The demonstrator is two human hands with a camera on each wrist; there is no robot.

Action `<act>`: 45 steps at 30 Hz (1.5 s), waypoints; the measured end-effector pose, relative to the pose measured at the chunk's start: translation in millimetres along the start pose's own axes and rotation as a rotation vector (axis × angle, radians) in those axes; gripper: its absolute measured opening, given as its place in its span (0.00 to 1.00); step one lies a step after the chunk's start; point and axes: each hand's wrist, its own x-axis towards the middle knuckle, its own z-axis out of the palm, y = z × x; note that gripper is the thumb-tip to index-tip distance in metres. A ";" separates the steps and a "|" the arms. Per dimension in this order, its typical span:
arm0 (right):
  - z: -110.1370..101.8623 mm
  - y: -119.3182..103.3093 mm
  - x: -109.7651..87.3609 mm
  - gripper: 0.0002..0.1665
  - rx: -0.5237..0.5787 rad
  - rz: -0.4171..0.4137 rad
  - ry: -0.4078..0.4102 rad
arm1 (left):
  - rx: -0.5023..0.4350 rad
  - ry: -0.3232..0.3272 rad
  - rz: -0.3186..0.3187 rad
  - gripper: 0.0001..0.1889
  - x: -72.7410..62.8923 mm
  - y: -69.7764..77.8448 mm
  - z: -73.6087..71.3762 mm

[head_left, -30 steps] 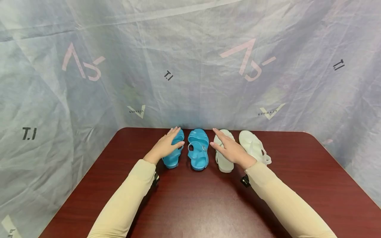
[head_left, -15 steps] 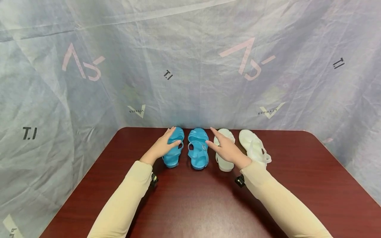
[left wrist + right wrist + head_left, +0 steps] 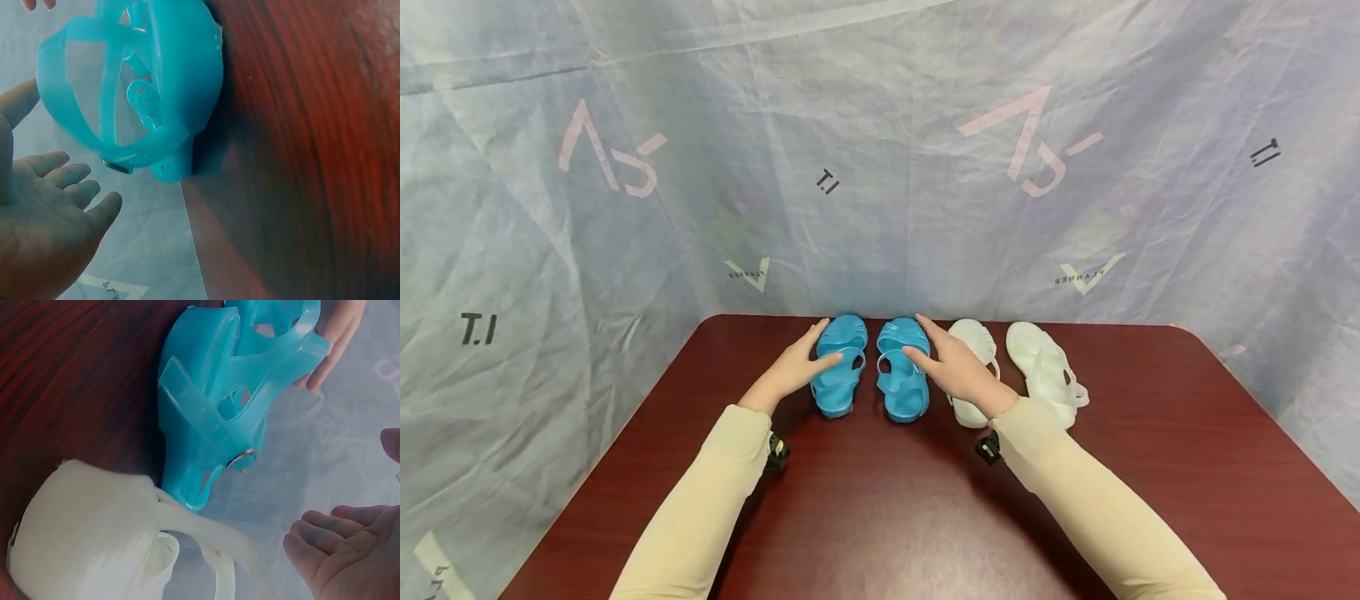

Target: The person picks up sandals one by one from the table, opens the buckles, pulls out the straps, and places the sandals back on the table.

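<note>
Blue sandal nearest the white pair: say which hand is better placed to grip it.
Probably the right hand: it hovers beside that blue sandal, while the left hand is beside the other blue sandal.

Cream sleeves (image 3: 1082, 483); black wrist cameras (image 3: 988, 448)

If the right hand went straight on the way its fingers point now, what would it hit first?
Probably the nearer blue sandal, around its toe: in the head view the right hand aims about there. Height is unclear, though; passing above, it would likely meet the curtain behind.
</note>
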 end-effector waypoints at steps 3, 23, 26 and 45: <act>0.9 -2.5 2.4 0.44 0.000 0.000 0.006 | -0.001 -0.002 -0.021 0.46 -1.6 -3.0 -2.6; 15.9 -18.7 11.5 0.44 0.069 0.032 -0.017 | -0.110 0.003 -0.078 0.47 -10.3 -16.9 -7.6; 17.8 -20.3 13.1 0.44 0.081 0.027 -0.022 | -0.116 0.001 -0.090 0.47 -10.6 -17.6 -8.4; 44.3 -44.3 22.7 0.40 0.255 0.093 -0.051 | -0.250 -0.014 -0.177 0.47 -14.9 -27.0 -3.0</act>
